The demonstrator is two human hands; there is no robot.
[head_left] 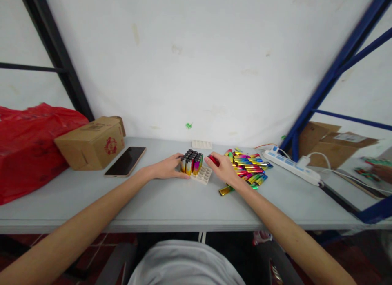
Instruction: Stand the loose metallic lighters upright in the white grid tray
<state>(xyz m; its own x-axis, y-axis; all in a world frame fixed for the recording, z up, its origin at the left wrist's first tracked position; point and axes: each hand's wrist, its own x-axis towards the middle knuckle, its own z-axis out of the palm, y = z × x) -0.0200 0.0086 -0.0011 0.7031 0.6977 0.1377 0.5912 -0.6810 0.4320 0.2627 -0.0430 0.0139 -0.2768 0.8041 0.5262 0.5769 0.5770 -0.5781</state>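
A: Getting far, judging by the pale grey, flat-topped bench (159, 205)?

B: Looking partly done. Seeing a tight cluster of shiny, rainbow-metallic, black-topped, lighter-like pieces (192, 162), standing upright in the left part of a cream, rectangular, many-pocketed tray (203, 176). Counting as done, by judgement.

A: And leaving what?

B: Seeing bare pockets along the tray's right part, so looking unfinished there. Also noticing a scattered heap of loose, glossy, multicoloured slim pieces (249, 168), lying flat to the right. Probably showing more loose pieces than bare pockets. Spotting a whitish, rectangular, tray-like piece (201, 145) too, lying beyond the cluster at the bench's far edge.

A: Posing how with the left hand (167, 166)?

B: Angling from the near left, forearm slanting over the bench's near edge. Resting spread thumb and fingers against the cluster's left side, thumb to the near side. Not managing to tell whether really grasping or only steadying.

A: And with the right hand (225, 168)?

B: Slanting from the near right, knuckles bent, back of the hand facing up. Pinching a slim, glossy red piece (213, 161) in the fingers, just beside the tray's far right corner. Not managing to tell whether touching the tray.
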